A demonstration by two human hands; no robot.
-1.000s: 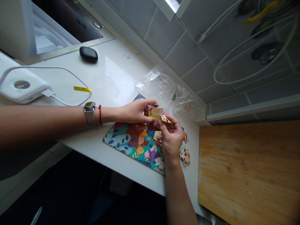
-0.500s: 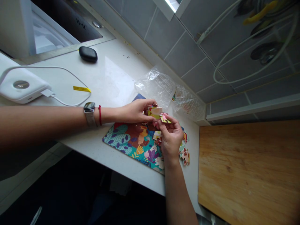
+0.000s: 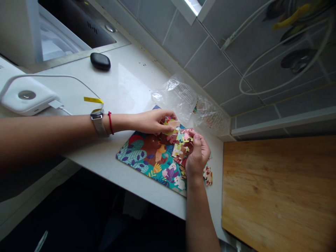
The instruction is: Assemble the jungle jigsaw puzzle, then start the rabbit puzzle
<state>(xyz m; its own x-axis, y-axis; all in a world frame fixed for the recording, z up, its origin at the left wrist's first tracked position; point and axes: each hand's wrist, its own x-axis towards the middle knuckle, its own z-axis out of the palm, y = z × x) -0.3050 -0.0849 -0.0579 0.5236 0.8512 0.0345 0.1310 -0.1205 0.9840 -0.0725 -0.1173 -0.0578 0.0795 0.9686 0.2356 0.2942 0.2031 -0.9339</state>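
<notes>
A colourful illustrated board (image 3: 145, 162) lies on the white counter, with several loose jigsaw puzzle pieces (image 3: 177, 149) heaped on its right part. My left hand (image 3: 154, 121) reaches in from the left, its thumb and fingers closed on a yellow-green and cream puzzle piece (image 3: 173, 123). Opposite it, my right hand (image 3: 198, 154) pinches the edge of a pink and yellow-green puzzle piece (image 3: 188, 134) above the heap. The two held pieces are close together; whether they are joined I cannot tell. More puzzle pieces (image 3: 208, 175) lie past the board's right side, partly behind my right hand.
Crumpled clear plastic wrap (image 3: 175, 96) lies behind the board against the tiled wall. A wooden board (image 3: 278, 189) borders the counter on the right. On the left are a black oval case (image 3: 100, 61), a white charger (image 3: 28, 94) with its cable, and a sink.
My right hand has shifted slightly right and away from my left, uncovering more of the heaped pieces. Its piece has tilted and moved a little right. My left hand keeps its grip.
</notes>
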